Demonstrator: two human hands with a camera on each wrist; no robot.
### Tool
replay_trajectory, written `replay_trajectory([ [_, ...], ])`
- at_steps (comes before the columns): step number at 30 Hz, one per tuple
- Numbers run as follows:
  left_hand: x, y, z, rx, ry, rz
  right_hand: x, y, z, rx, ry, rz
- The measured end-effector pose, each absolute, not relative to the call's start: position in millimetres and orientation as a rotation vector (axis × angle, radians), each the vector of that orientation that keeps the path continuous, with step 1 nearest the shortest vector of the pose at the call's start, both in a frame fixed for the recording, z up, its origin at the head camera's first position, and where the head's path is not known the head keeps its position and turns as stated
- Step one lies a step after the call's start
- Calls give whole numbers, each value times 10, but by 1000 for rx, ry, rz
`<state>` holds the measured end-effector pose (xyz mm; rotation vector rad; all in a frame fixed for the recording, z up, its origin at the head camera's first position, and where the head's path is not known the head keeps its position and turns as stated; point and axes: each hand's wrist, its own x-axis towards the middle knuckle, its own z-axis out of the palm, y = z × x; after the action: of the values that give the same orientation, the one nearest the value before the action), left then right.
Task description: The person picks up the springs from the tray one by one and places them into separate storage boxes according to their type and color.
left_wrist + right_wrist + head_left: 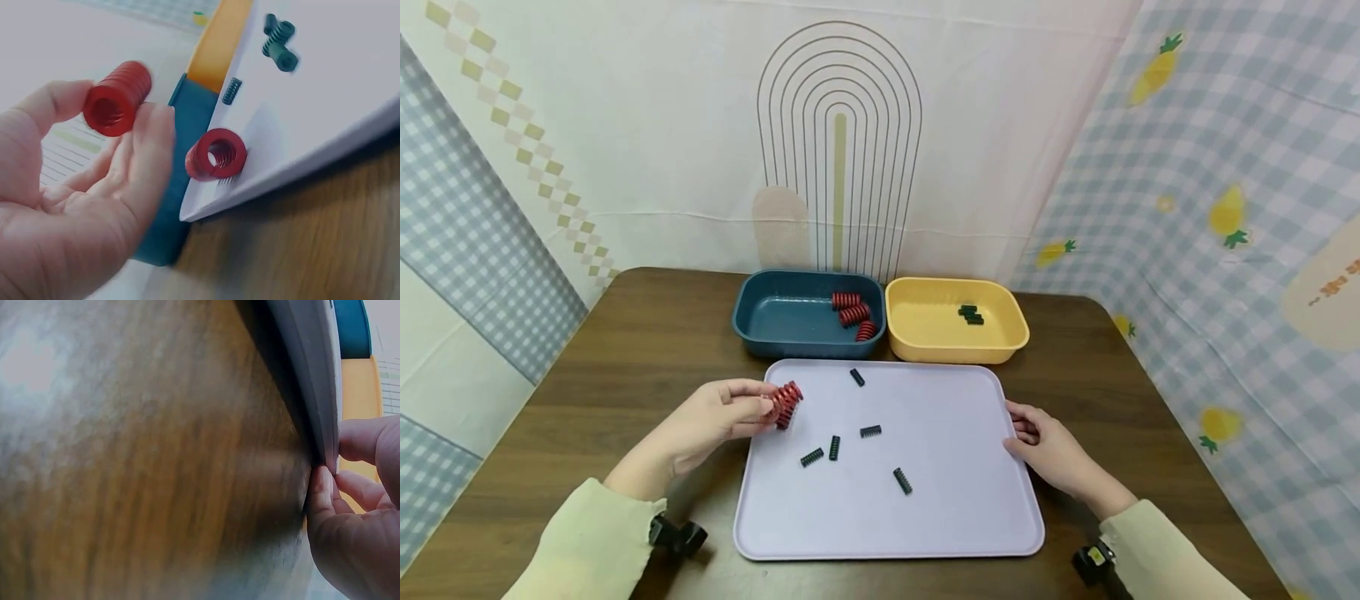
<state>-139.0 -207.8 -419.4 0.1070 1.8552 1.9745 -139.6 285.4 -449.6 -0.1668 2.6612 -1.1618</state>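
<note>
My left hand [722, 417] pinches a red coil spring [122, 94] between thumb and fingers, just above the tray's left edge. Below it, a second red coil spring [215, 155] lies on the lavender tray [955, 508], apart from the fingers in the left wrist view. Several small dark green springs are scattered over the tray, one [902, 481] toward the front and another [857, 377] near the back rim. At the tray's right side, my right hand [1048, 446] grips the rim, thumb on one face and fingers on the other in the right wrist view.
Behind the tray stand two bins side by side. The blue bin [775, 346] holds three red springs [853, 314] at its right end; the yellow bin [925, 346] contains a small group of green springs [970, 313]. All rests on a brown wooden table [647, 333] against a cloth backdrop.
</note>
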Motion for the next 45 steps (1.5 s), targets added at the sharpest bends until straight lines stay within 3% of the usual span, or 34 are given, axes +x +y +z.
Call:
replay_trajectory([
  [12, -1808, -2021, -4068, -254, 1219, 2570, -1443, 2821, -4508, -175, 2669, -1152],
  [25, -1964, -1965, -4044, -335, 1659, 2518, -1422, 2827, -4534, -173, 2674, -1151],
  [45, -1980, -1902, -4068, -322, 1842, 2441, -1381, 2865, -4531, -184, 2686, -1165],
])
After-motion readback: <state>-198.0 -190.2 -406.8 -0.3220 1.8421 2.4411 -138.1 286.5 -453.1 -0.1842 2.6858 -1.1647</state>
